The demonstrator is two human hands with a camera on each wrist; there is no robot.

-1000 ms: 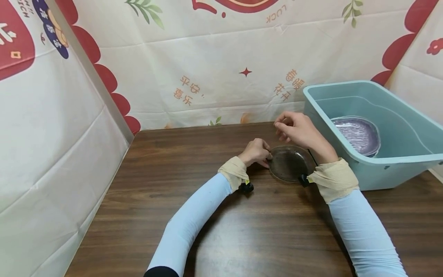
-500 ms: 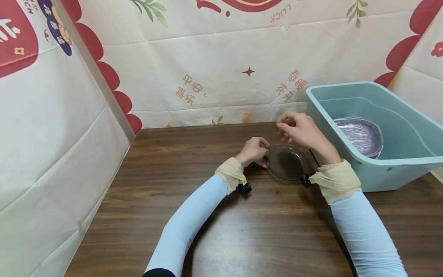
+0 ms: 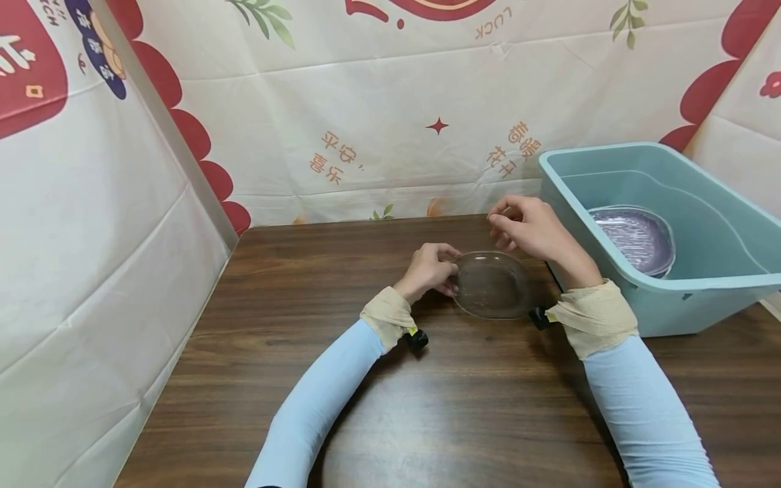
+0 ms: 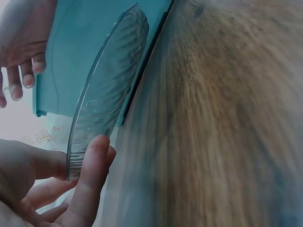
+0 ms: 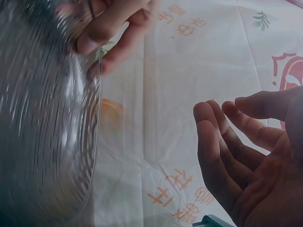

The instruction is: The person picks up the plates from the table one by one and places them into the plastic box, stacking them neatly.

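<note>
A clear glass plate (image 3: 491, 287) with a ribbed underside is over the wooden table. My left hand (image 3: 427, 272) pinches its left rim; in the left wrist view the thumb and fingers (image 4: 92, 165) lie on either side of the plate's edge, and the plate seems to be off the tabletop. Behind the plate's right side, my right hand (image 3: 526, 227) hovers with loosely bent fingers. Nothing is between those fingers (image 5: 208, 142) in the right wrist view, and they stand apart from the plate (image 5: 52, 123).
To the right stands a light blue plastic tub (image 3: 610, 271). Inside it lies a purple-tinted, shiny round dish or stack of dishes (image 3: 637, 240). A printed white cloth (image 3: 378, 135) hangs behind the brown wooden table (image 3: 293, 285), and another white cloth drapes along the left side.
My left hand has drawn the glass plate a little to the left, out from beside the right wrist. The right hand has stayed nearly still.
</note>
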